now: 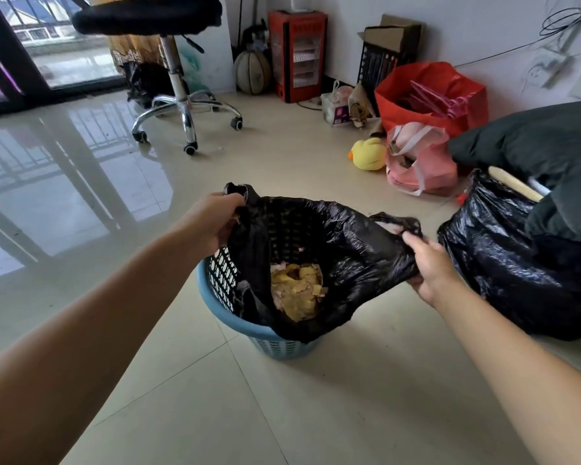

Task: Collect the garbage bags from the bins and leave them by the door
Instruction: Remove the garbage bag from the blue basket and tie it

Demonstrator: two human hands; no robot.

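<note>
A black garbage bag (356,250) lines a blue plastic bin (269,340) on the tiled floor in the middle of the view. Yellow and pinkish scraps (297,290) lie at the bag's bottom. My left hand (212,219) grips the bag's left handle, lifted above the rim. My right hand (430,266) grips the right handle and a bunched fold of the bag. The bag's mouth is stretched wide between both hands, and most of the bag still sits inside the bin.
A second full black bag (517,263) stands close on the right under a dark cushion (544,142). Behind lie a pink bag (420,162), a yellow duck toy (369,154), a red bag (430,95) and a red heater (297,55). An office chair (178,105) stands at back left.
</note>
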